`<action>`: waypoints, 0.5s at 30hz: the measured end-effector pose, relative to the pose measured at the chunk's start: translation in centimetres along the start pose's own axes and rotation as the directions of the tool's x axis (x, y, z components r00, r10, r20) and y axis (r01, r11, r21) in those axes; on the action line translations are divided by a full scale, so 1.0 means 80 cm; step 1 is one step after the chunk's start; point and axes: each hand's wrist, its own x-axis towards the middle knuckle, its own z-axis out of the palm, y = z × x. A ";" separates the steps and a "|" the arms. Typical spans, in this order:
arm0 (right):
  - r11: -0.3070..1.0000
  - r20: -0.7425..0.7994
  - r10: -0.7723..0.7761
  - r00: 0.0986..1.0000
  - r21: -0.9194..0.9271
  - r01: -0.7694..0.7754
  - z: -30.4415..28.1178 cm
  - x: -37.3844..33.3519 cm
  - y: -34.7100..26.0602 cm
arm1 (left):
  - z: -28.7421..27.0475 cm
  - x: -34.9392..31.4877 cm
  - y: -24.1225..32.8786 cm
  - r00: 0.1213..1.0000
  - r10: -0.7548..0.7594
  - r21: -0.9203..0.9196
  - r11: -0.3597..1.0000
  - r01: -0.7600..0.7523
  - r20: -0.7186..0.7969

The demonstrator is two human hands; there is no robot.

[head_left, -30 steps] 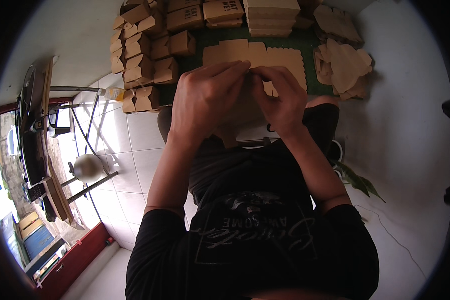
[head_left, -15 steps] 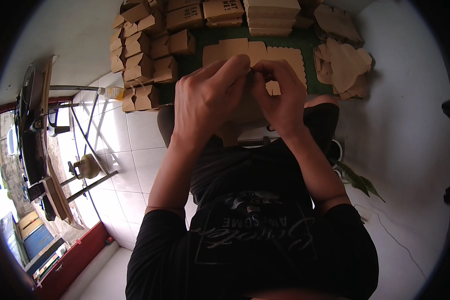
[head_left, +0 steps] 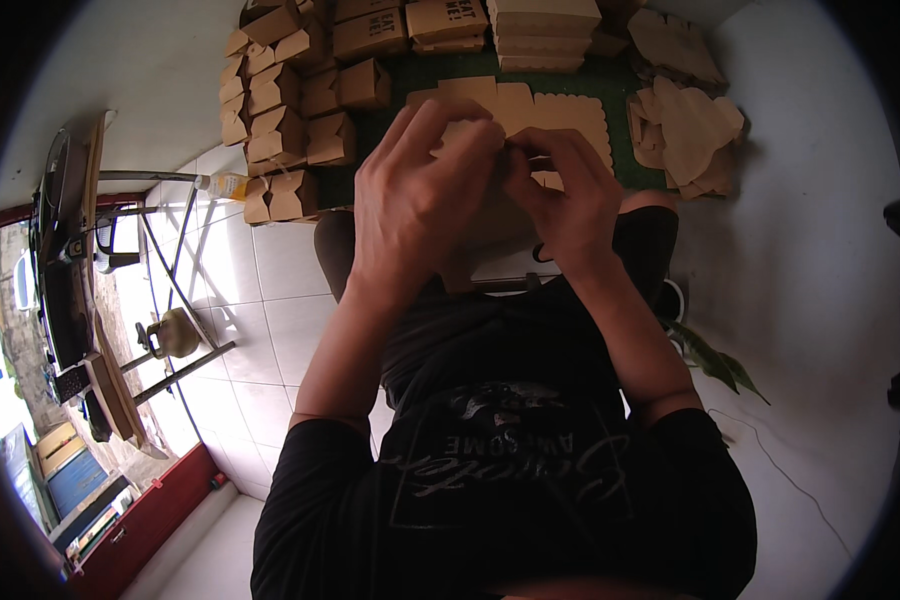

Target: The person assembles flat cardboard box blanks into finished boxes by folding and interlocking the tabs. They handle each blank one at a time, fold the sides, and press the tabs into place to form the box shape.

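Close above the lap, the left hand (head_left: 420,200) and right hand (head_left: 560,195) meet fingertip to fingertip, both curled and pinching a piece of brown cardboard (head_left: 490,235) held between them, mostly hidden behind the fingers. Beyond the hands, flat scalloped cardboard blanks (head_left: 560,110) lie on a green mat (head_left: 630,80). Folded small boxes (head_left: 290,110) are piled to the left, and loose cut-outs (head_left: 690,130) are heaped to the right.
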 end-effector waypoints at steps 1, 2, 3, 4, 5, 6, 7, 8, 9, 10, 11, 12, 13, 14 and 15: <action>1.000 -0.005 0.013 1.000 0.009 -0.013 0.001 0.000 0.000 | 0.000 0.001 0.002 0.998 0.053 0.040 0.998 -0.052 -0.020; 1.000 -0.021 0.012 1.000 0.016 -0.011 0.002 -0.001 0.000 | -0.003 -0.001 0.008 0.998 0.061 0.082 0.995 -0.060 0.000; 1.000 -0.037 0.013 0.999 0.029 -0.012 0.004 -0.002 -0.001 | -0.011 -0.009 0.019 0.997 0.076 0.132 0.988 -0.077 0.017; 0.999 -0.050 0.018 0.999 0.046 -0.016 0.006 -0.003 -0.001 | -0.016 -0.017 0.033 0.997 0.058 0.181 0.981 -0.065 0.045; 1.000 -0.068 0.009 0.998 0.001 -0.009 0.006 -0.005 0.000 | -0.022 -0.027 0.047 0.998 0.018 0.061 0.998 -0.022 0.056; 0.999 -0.082 0.002 0.997 -0.041 -0.005 0.007 -0.006 0.000 | -0.023 -0.037 0.062 0.995 -0.049 -0.058 0.997 0.054 0.084; 0.997 -0.094 0.001 0.996 -0.078 -0.009 0.008 -0.008 0.001 | -0.020 -0.044 0.069 0.990 -0.087 -0.170 0.980 0.105 0.111; 0.999 -0.096 0.009 0.995 -0.041 -0.013 0.008 -0.010 0.001 | -0.016 -0.052 0.076 0.963 -0.206 -0.234 0.941 0.244 0.173; 1.000 -0.095 0.024 0.995 0.000 -0.024 0.006 -0.013 0.001 | -0.011 -0.060 0.078 0.928 -0.294 -0.286 0.891 0.353 0.230; 0.998 -0.093 0.040 0.995 0.054 -0.035 0.005 -0.017 0.001 | -0.005 -0.067 0.079 0.880 -0.374 -0.329 0.825 0.460 0.292; 0.998 -0.069 0.036 0.997 0.045 -0.033 0.004 -0.019 0.001 | 0.005 -0.073 0.077 0.877 -0.411 -0.322 0.818 0.476 0.251; 0.998 -0.047 0.034 0.998 0.048 -0.031 0.003 -0.021 0.000 | 0.016 -0.078 0.073 0.870 -0.446 -0.316 0.811 0.492 0.209; 0.998 -0.032 0.025 0.999 0.060 -0.023 0.002 -0.023 0.000 | 0.024 -0.085 0.069 0.863 -0.477 -0.313 0.805 0.504 0.165; 0.998 -0.028 0.033 0.999 0.046 -0.032 0.002 -0.024 -0.001 | 0.029 -0.092 0.066 0.862 -0.485 -0.310 0.806 0.505 0.147; 0.999 -0.028 0.022 0.999 0.025 -0.021 0.001 -0.025 -0.002 | 0.033 -0.100 0.064 0.860 -0.494 -0.326 0.798 0.506 0.126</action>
